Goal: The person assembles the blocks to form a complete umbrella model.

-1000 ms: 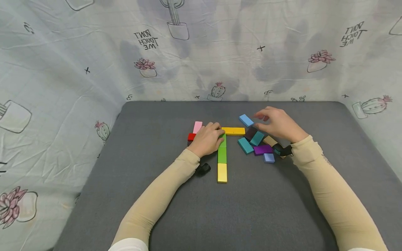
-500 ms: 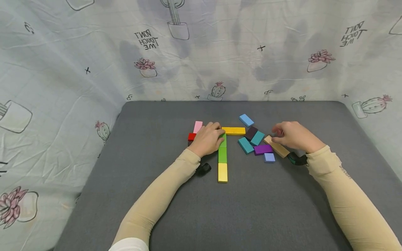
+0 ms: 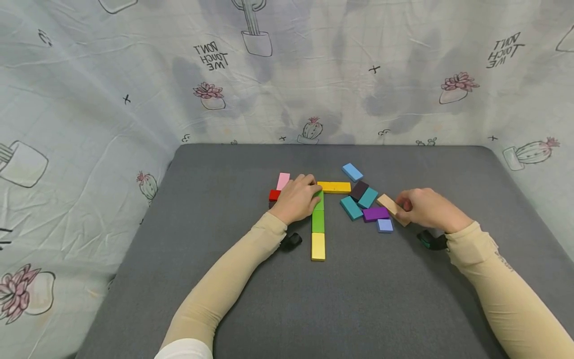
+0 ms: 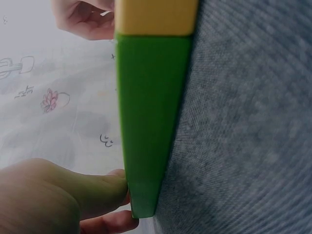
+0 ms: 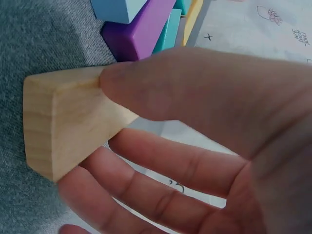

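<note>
- Basically, right hand [image 3: 423,208]: fingers half curled, thumb on one side, pinching a long, bare-wood rectangular block [image 3: 385,202] toward its near end.
- Bare-wood block is right of a flat, purple rectangular block [image 3: 375,214], just beside a small, teal rectangular block [image 3: 368,198]; can't tell if fully down on the grey, fabric-covered table [image 3: 269,299].
- Left hand [image 3: 296,199]: fingers bent, tips touching a light green rectangular block [image 3: 319,203] at the row's far end; can't tell if pinching.
- Good technique, likely: grip nearer the wood's middle, less swing; lift straight up before going sideways, else purple and teal may get dragged.
- Left fingertips: light pressure only, row probably skews easily.
</note>
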Demonstrator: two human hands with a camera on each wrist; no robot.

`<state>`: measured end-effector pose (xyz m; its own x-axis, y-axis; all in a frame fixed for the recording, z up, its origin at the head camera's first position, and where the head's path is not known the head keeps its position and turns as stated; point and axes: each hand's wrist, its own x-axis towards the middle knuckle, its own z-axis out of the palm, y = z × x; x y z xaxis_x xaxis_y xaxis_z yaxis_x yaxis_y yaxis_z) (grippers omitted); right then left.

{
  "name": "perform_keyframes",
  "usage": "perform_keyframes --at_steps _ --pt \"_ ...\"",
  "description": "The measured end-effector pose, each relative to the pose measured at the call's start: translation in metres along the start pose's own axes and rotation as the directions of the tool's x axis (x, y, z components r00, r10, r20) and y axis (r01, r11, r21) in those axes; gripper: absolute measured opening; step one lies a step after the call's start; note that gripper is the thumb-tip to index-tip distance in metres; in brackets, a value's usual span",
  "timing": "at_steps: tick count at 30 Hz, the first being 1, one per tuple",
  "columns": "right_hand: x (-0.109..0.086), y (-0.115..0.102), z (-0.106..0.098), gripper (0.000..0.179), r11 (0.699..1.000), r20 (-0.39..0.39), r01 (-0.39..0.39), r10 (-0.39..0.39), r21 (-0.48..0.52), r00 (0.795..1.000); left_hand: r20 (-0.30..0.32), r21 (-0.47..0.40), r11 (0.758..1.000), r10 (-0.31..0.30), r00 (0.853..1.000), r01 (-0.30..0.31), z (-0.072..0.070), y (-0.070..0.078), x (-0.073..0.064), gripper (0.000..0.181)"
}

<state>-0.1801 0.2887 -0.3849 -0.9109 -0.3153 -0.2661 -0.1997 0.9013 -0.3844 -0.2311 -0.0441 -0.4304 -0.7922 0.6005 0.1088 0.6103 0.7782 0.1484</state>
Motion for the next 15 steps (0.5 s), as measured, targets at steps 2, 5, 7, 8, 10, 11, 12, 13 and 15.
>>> perform_keyframes --at_steps 2,5,7,8,10,11,12,13,15 --pt "0.001 -0.001 0.001 0.03 1.0 0.009 -0.003 0.003 0.007 1.0 0.001 0.001 1.0 -0.001 1.0 0.001 0.0 0.0 0.0 0.035" --pt "0.003 -0.001 0.001 0.028 1.0 0.016 0.009 -0.009 0.0 1.0 0.002 0.006 1.0 -0.003 1.0 0.003 0.0 0.0 0.0 0.036" --pt "0.005 -0.001 -0.001 0.028 0.999 0.008 0.023 -0.023 -0.025 1.0 -0.001 0.007 1.0 -0.002 1.0 0.002 0.0 0.0 0.0 0.036" --pt "0.006 -0.001 -0.003 0.028 0.999 -0.002 0.029 -0.03 -0.041 1.0 -0.003 0.009 1.0 -0.001 1.0 0.001 0.0 0.0 0.001 0.036" --pt "0.008 -0.002 -0.01 0.031 0.997 -0.029 0.048 -0.05 -0.066 0.998 -0.01 0.009 1.0 0.003 1.0 -0.003 0.001 0.0 0.001 0.035" --pt "0.01 -0.003 -0.014 0.032 0.996 -0.046 0.056 -0.059 -0.073 0.997 -0.014 0.009 1.0 0.004 1.0 -0.004 0.001 0.0 0.001 0.034" --pt "0.014 -0.005 -0.017 0.033 0.995 -0.063 0.065 -0.07 -0.078 0.996 -0.018 0.009 1.0 0.005 1.0 -0.005 0.001 0.0 0.001 0.034" --pt "0.018 -0.008 -0.021 0.033 0.994 -0.081 0.078 -0.084 -0.079 0.993 -0.02 0.009 1.0 0.006 1.0 -0.006 0.002 0.0 0.001 0.033" --pt "0.03 -0.016 -0.027 0.032 0.991 -0.115 0.11 -0.118 -0.072 0.986 -0.024 0.007 1.0 0.006 1.0 -0.006 0.002 0.0 0.0 0.033"
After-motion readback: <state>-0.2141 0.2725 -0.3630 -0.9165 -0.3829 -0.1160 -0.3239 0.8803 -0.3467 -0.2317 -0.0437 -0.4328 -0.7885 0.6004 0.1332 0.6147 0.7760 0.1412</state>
